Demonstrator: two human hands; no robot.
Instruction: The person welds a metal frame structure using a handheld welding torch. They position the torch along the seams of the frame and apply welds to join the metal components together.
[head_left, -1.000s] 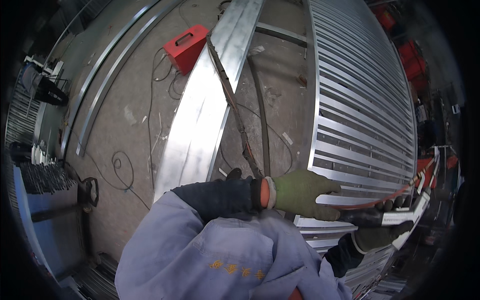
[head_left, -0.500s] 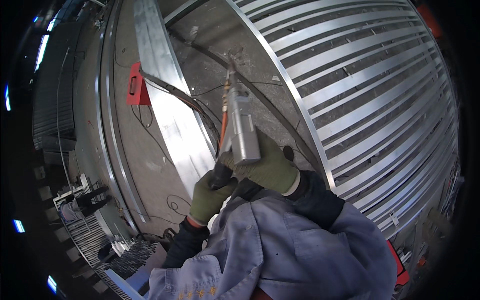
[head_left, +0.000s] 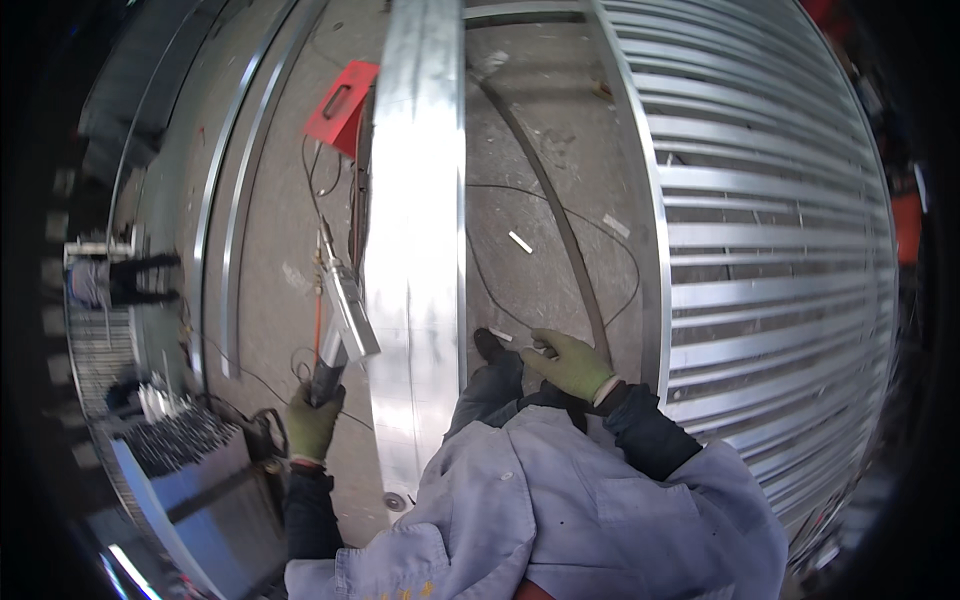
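My left hand (head_left: 312, 425), in a green glove, is wrapped round the black handle of a silver handheld welding gun (head_left: 347, 305). The gun's narrow nozzle points away from me, over the left edge of a wide, shiny metal beam (head_left: 415, 200). An orange hose (head_left: 318, 325) runs along the gun's left side. My right hand (head_left: 572, 365), also gloved in green, hovers right of the beam, near my dark shoe (head_left: 488, 345). Its fingers are loosely bent with a gap at the thumb, and I make out nothing held in them.
Right of me lies a metal frame with many slats (head_left: 770, 235). A red box with a handle (head_left: 340, 105) stands left of the beam. A dark strip (head_left: 548, 185) and thin cables cross the floor. At far left are a person (head_left: 120, 280) and stacked bars (head_left: 185, 440).
My right hand has come off the welding gun and moved right. My left hand has carried the gun left across the beam. The whole view has turned, so the beam now runs straight ahead.
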